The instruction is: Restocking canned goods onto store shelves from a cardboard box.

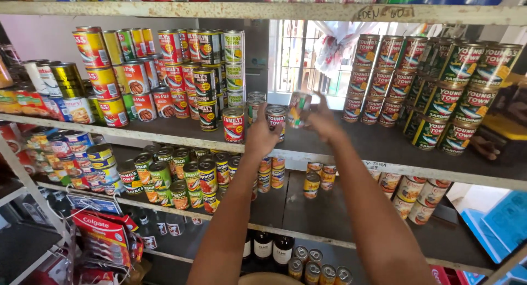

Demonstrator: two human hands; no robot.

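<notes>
Shelves (pixel 351 148) of cans, window (pixel 299 60) behind

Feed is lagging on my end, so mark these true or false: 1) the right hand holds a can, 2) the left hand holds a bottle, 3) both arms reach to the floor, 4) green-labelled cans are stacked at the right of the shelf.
1) True: the right hand holds a small can raised above the shelf.
2) False: the left hand is at a red-labelled can, not a bottle.
3) False: both arms reach up to the middle shelf.
4) True: green-labelled cans are stacked there.
</notes>
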